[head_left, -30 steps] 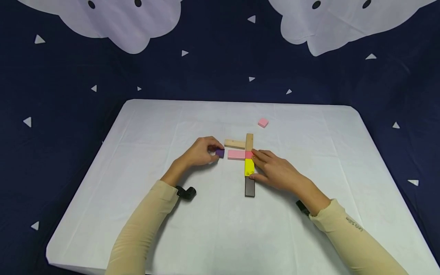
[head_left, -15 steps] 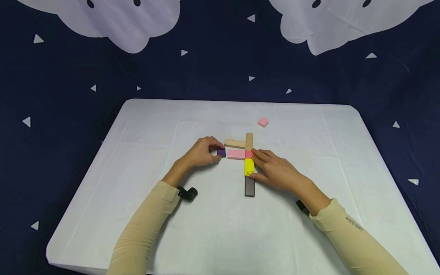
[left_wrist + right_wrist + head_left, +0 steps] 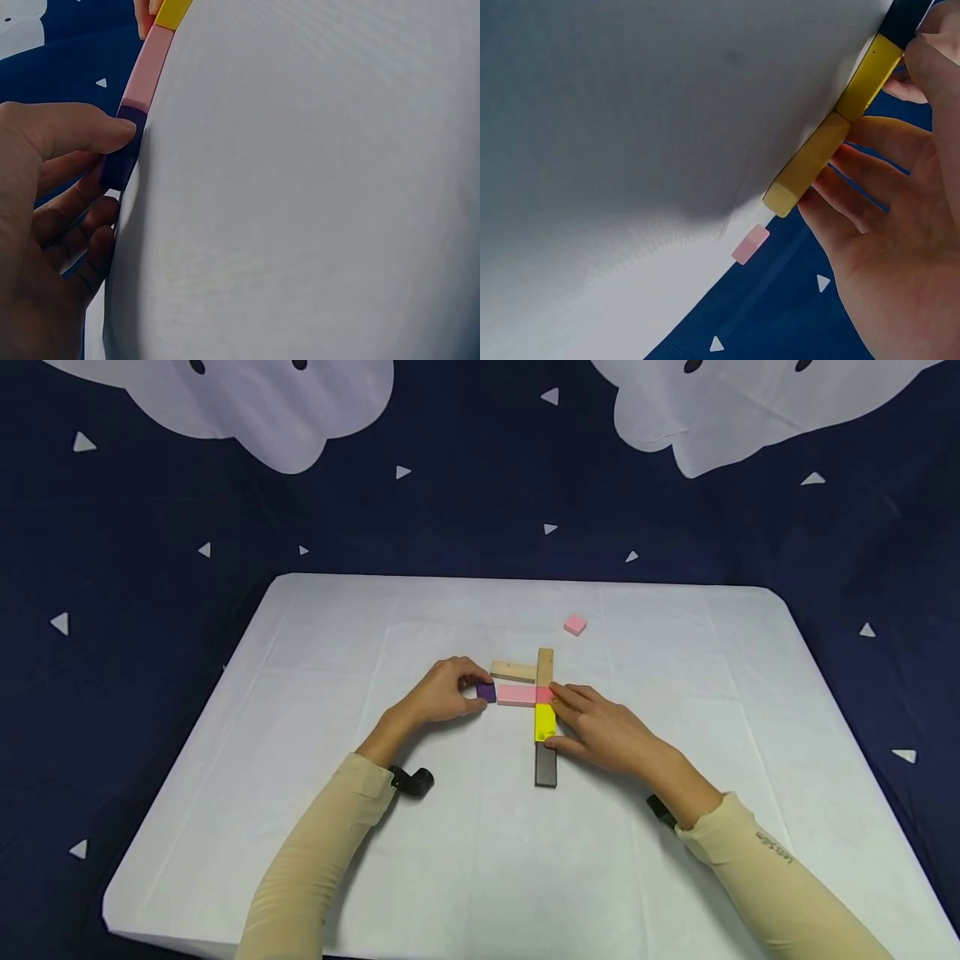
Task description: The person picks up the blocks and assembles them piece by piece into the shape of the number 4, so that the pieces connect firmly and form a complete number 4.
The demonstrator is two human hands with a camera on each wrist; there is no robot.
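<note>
In the head view my left hand [image 3: 442, 691] pinches a small purple block [image 3: 486, 692] between thumb and fingers. The left wrist view shows this purple block [image 3: 126, 150] end to end with a pink block [image 3: 148, 69]. That pink block [image 3: 517, 695] reaches sideways to a red-pink block [image 3: 543, 695] in a column. Above it in the column lies a natural wood block [image 3: 545, 667]; below come a yellow block [image 3: 545, 723] and a dark grey block [image 3: 546, 765]. My right hand [image 3: 603, 731] rests extended fingers along the column's right side, its thumb near the yellow-grey joint.
Another wooden block [image 3: 513, 672] lies sideways just beyond the pink one, its right end at the column. Farther back sits a loose pink block [image 3: 575, 625]. A white cloth covers the table [image 3: 465, 877], whose far edge meets a dark blue backdrop [image 3: 480, 510].
My left hand has slid the purple block a little to the right, narrowing the gap to the pink block. The right hand and the column have stayed in place.
</note>
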